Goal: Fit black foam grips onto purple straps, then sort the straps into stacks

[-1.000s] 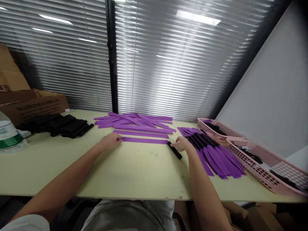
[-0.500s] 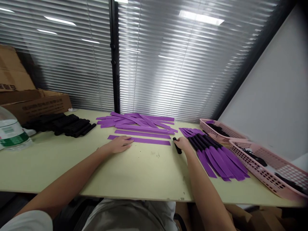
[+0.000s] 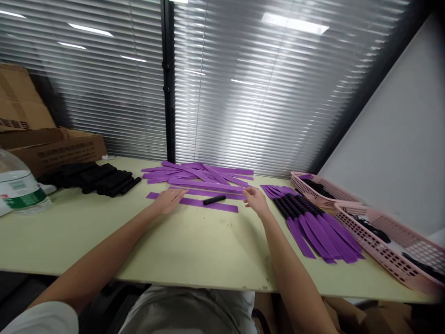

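Observation:
A short black ribbed tube (image 3: 214,200) lies slightly slanted across the nearest purple strip (image 3: 222,207), between my hands. My left hand (image 3: 168,201) rests on the left part of that strip, fingers stretched out. Off the strip's right end, my right hand (image 3: 256,200) is open with fingers apart, near the ends of the purple strips behind it. Another purple strip (image 3: 205,192) lies just behind, parallel to the first. Farther back is a loose pile of purple strips (image 3: 194,171).
Right of my right hand, purple strips with black tubes (image 3: 295,206) around them lie in a row. Beyond stand two pink baskets (image 3: 375,253) with black items. At left are a heap of black tubes (image 3: 104,178), a plastic bottle (image 3: 22,197) and a cardboard box (image 3: 69,150).
The black tube has left my right hand and now lies on the nearest strip. My right hand has moved slightly left and opened. The nearest strip and my left hand have shifted left.

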A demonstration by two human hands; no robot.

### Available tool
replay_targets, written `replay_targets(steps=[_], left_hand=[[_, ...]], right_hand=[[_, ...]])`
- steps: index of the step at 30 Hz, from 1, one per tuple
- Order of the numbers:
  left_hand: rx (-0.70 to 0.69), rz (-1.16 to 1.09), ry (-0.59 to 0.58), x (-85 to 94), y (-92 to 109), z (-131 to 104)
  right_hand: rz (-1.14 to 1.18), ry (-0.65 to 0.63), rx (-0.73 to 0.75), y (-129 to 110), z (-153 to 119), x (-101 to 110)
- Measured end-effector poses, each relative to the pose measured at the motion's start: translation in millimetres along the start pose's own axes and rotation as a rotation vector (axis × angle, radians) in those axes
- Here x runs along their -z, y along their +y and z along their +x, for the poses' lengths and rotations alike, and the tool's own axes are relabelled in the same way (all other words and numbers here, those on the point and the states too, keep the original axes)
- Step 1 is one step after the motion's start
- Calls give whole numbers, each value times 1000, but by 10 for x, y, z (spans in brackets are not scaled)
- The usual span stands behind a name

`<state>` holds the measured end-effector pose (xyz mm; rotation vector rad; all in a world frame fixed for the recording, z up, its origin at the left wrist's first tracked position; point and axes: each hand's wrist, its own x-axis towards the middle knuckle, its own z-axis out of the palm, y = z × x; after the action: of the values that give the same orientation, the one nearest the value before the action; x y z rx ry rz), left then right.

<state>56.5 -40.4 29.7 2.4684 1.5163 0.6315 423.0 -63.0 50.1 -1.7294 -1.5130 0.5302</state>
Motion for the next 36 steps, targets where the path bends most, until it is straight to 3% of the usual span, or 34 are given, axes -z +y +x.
replay_targets(steps=[5,12,18,25,31,36], left_hand=[[23,-20,63,-15,-173,56],[-6,67,-11,-153,-302,84],[-62,183,-24,-286,4,333],[-77,309,27,-512,445,687],[-64,365,112,-600,526,727],[-47,381,130,-571,530,728]], right_hand=[[-147,-24,38,76,-11,-18],[-275,-146,270,75,-67,-253],[-453,-259,445,47,-146,-375],[-572,-235,325,39,-147,-265],[-578,-220,237,119,-87,-181],[-561,-220,213,137,-61,-185]])
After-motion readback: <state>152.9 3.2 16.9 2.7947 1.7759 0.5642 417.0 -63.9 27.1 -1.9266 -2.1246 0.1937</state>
